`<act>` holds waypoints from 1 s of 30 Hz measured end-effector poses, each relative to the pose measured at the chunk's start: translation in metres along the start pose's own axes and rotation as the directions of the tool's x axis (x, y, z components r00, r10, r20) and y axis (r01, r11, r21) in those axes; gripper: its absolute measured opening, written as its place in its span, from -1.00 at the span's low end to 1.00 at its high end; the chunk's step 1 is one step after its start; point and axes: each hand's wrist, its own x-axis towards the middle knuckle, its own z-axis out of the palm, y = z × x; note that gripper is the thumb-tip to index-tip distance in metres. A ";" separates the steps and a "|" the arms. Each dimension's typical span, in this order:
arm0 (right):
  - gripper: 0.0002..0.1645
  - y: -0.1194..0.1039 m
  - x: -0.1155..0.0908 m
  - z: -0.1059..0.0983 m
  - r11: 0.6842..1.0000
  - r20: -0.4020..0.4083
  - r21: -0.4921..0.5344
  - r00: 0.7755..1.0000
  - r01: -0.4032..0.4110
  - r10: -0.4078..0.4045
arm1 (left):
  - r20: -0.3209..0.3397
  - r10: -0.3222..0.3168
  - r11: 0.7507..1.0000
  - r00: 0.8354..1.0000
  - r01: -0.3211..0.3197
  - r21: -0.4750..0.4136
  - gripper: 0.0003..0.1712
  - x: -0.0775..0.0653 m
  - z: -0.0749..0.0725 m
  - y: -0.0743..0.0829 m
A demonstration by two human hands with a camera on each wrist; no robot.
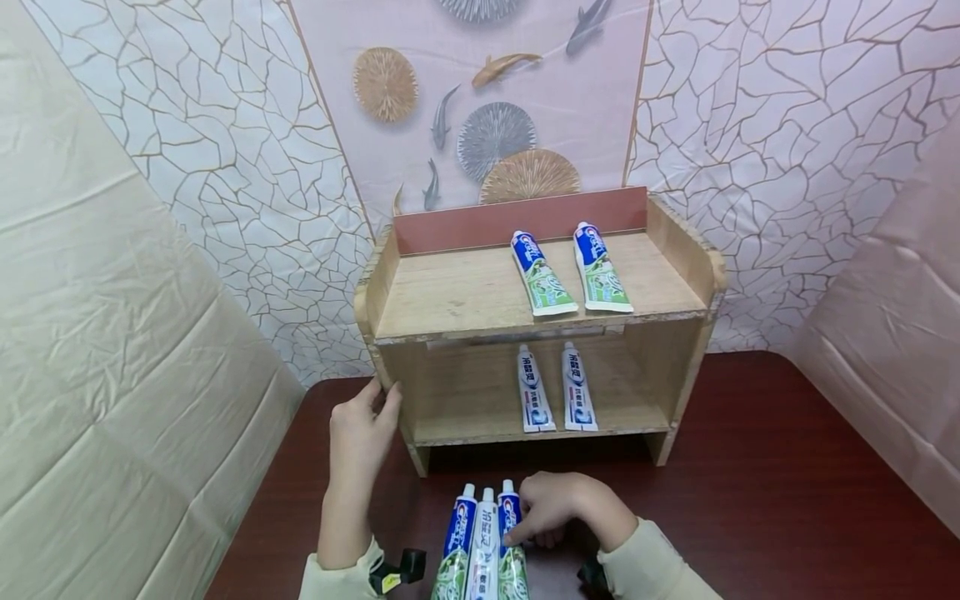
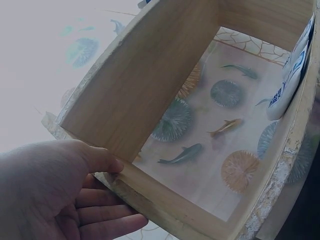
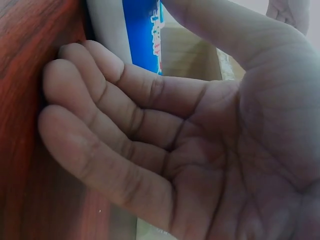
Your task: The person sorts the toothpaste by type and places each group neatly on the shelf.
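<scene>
A small two-tier wooden shelf [image 1: 450, 292] stands on the table. My left hand [image 1: 363, 433] holds its left side panel, thumb on the front edge and fingers outside, as the left wrist view shows [image 2: 100, 190]. In front of the shelf lie three toothpaste tubes side by side: a blue-green tube [image 1: 456, 542], a white tube [image 1: 483, 550] and another blue-green tube [image 1: 512, 558]. My right hand [image 1: 566, 504] pinches that right-hand tube, thumb over its top and curled fingers along its side. Up close, the right wrist view shows the fingers against the blue tube [image 3: 142, 35].
On the upper board lie two blue-green toothpaste tubes [image 1: 542, 275] [image 1: 602, 271], and on the lower board two white tubes [image 1: 534, 390] [image 1: 578, 387]. The table [image 1: 787, 467] is dark red wood. Patterned cloth [image 1: 247, 167] hangs behind, and pale padded panels [image 1: 112, 333] flank both sides.
</scene>
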 end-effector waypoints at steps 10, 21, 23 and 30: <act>-0.48 -0.002 0.001 0.005 0.998 -0.048 0.045 0.998 -0.045 0.047 | 0.009 -0.007 1.000 1.000 0.007 0.000 -0.73 0.000 0.000 0.000; -0.44 0.000 0.006 0.008 0.988 -0.095 0.112 0.989 -0.103 0.114 | 0.015 -0.018 1.000 1.000 0.018 0.002 -0.73 0.000 -0.001 0.002; -0.44 0.000 0.006 0.008 0.987 -0.090 0.119 0.989 -0.105 0.117 | 0.015 -0.019 1.000 1.000 0.019 0.001 -0.73 0.000 -0.001 0.002; -0.47 0.001 0.005 0.007 0.984 -0.055 0.126 0.990 -0.124 0.131 | 0.021 -0.006 1.000 1.000 0.006 0.000 -0.67 -0.001 -0.001 0.001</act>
